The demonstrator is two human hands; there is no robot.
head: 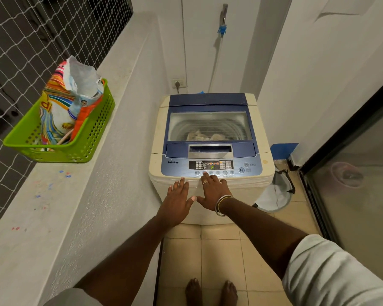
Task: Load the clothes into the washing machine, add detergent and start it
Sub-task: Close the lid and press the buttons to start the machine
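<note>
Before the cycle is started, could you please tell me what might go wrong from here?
The right hand presses one button in a tight row on the control panel, so a neighbouring button could be hit. The green basket overhangs the ledge and could tip. Bare feet on the tiles may slip if water spills.

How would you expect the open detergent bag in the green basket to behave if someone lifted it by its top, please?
The detergent bag would probably flop: its top is crumpled and gaping. It looks like thin printed plastic, so it may feel slippery. Open-mouthed and leaning in the green basket, it could spill powder if tilted.
</note>
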